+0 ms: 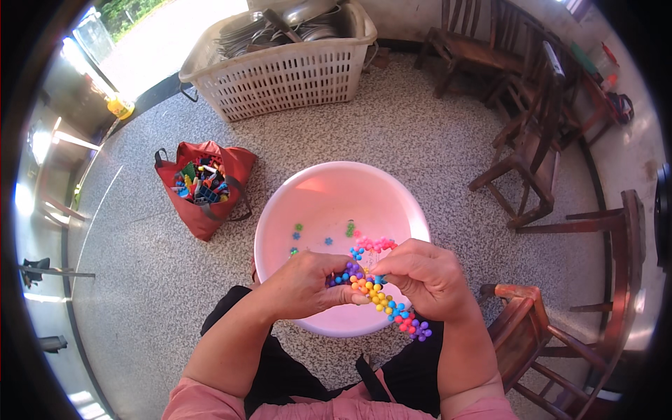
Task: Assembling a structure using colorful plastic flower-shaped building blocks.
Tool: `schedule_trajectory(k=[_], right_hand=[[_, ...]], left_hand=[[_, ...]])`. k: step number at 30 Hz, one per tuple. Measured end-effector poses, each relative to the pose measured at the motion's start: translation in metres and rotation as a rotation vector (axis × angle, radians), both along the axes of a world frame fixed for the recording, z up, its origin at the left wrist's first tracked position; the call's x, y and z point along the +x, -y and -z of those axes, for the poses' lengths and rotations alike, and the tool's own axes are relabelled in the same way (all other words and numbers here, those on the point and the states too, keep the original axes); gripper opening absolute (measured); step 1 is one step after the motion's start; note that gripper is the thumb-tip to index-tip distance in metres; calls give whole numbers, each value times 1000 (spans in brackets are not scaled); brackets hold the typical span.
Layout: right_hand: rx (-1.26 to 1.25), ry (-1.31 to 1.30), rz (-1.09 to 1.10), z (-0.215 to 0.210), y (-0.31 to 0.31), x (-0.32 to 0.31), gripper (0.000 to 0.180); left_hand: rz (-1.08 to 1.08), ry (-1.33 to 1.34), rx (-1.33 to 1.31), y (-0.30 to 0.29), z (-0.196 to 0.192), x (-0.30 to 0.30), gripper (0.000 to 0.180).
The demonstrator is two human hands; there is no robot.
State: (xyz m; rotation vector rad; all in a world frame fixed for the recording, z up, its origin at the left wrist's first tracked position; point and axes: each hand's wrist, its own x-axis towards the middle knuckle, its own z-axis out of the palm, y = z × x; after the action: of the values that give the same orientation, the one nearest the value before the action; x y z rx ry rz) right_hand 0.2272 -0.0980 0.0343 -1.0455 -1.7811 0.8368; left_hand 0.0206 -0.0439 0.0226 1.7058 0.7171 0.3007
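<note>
Above the near half of a pink basin [280,210], both my hands hold a chain of colourful snap-together bead pieces [381,299]. My left hand [308,283] is closed round its purple, blue and orange part, thumb along the lower side. My right hand [427,280] pinches at the chain with thumb and forefinger; the exact piece between the fingertips is hard to make out. A yellow, blue, red and purple end hangs toward the lower right. Behind my fingers a pink and blue stretch [374,245] loops up. Small green and blue pieces [328,241] lie loose in the basin.
A red bag [210,217] full of mixed toy pieces stands on the speckled floor to the left. A white plastic crate [280,80] with metal pans and lids sits at the back. Wooden chairs [521,168] line the right side, one [518,322] close to my right arm.
</note>
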Motion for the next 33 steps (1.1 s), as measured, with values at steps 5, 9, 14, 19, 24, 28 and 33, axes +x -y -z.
schedule_trajectory(k=[5,9,14,19,24,28,33], right_hand=[[-6,24,29,6,-1,-5,18],[-17,-80,78,13,-3,-10,14],[20,-75,147,21,-6,-12,12],[-207,-242,254,32,-13,-21,12],[-758,-722,272,23,-17,-14,18],[-808,-1306,269,40,-28,-9,15],[-887,-1375,415,43,-30,-25,17]], left_hand=[[-40,31,-58,0,-1,3,29],[-73,55,-114,0,8,4,26],[-190,137,-364,0,12,8,29],[-249,185,-411,-8,0,10,30],[-264,245,-460,-10,4,10,31],[-307,354,-616,-13,3,11,32],[-283,470,-758,-20,7,6,31]])
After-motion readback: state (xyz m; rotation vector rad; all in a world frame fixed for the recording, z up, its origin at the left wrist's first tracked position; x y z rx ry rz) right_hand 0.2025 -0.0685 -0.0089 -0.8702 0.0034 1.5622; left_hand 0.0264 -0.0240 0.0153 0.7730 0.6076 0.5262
